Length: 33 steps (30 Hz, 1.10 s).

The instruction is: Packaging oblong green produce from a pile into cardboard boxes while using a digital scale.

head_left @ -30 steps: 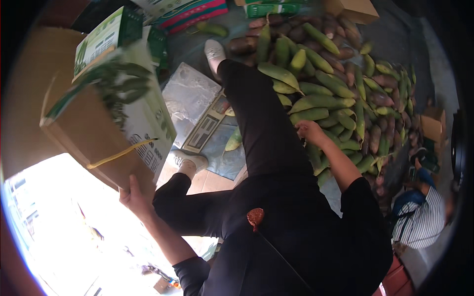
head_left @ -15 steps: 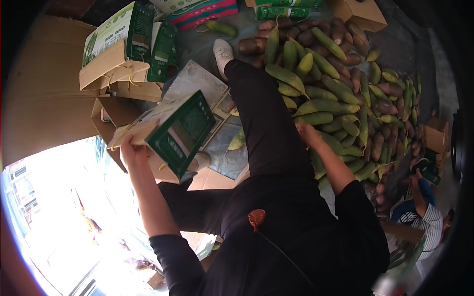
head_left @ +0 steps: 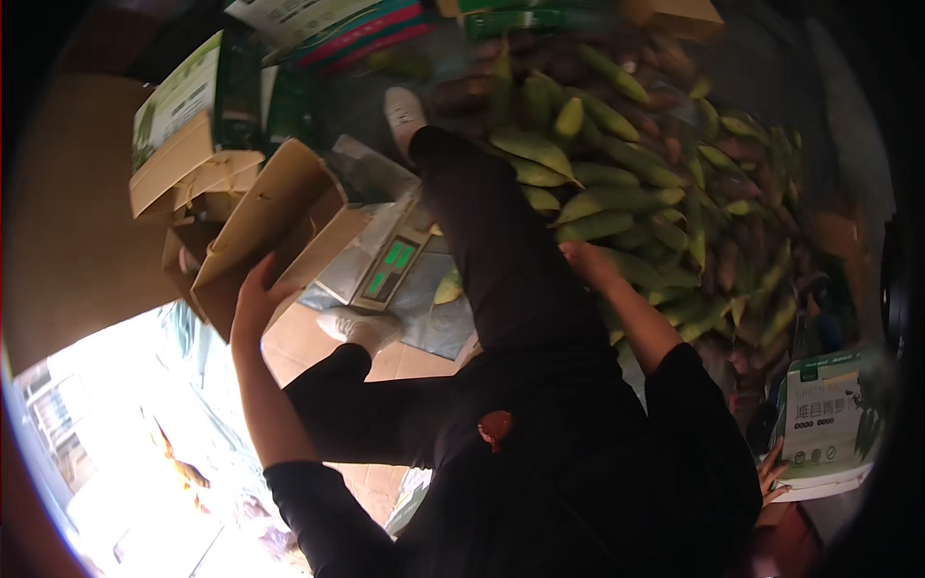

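Observation:
My left hand (head_left: pixel 252 301) grips the edge of an open cardboard box (head_left: pixel 275 226) with green-and-white printed sides, tipped so its brown inside faces me. My right hand (head_left: pixel 586 262) rests down among a big pile of green and purplish corn cobs (head_left: pixel 655 193) by my outstretched leg; whether it holds a cob is hidden. I sit on the floor in dark clothes, with one leg stretched toward the pile and the other bent.
A weighing scale (head_left: pixel 390 262) with a green lit display lies under plastic between my legs. More printed boxes (head_left: pixel 188 144) stand at the left and top. Another person's hand (head_left: pixel 771 472) holds a printed box (head_left: pixel 824 424) at the lower right.
My left hand has swung the box from my left side forward and turned it, so its open brown inside now shows. My right hand stays at the corn pile.

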{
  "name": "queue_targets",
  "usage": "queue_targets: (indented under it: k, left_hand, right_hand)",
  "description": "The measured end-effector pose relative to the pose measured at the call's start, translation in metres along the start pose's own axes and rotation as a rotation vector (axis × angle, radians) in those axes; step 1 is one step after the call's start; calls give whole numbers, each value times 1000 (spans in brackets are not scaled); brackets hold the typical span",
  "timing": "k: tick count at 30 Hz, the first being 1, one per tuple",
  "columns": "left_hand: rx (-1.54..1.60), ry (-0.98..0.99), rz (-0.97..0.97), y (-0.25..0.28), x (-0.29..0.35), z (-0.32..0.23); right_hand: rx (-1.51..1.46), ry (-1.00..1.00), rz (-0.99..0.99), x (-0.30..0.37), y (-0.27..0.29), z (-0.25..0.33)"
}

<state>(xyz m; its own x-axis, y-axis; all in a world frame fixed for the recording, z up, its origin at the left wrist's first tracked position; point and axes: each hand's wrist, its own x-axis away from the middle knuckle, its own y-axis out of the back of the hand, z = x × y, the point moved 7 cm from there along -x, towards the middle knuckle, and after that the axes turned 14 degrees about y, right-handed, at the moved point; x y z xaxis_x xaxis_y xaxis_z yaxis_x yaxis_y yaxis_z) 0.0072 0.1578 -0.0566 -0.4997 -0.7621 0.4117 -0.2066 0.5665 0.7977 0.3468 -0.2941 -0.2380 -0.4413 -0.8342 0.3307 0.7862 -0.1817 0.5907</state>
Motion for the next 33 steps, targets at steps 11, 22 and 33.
queue_targets:
  k: [11,22,33]
  left_hand:
    - [-116,74,-105,-7,35,-32]
    - [51,95,-56,-36,58,-35]
    - [33,83,-125,-48,58,-41]
  right_hand:
    - [-133,-102,76,-14,-17,1]
    - [768,-94,-402,18,139,-7]
    - [922,-522,-147,47,160,-100]
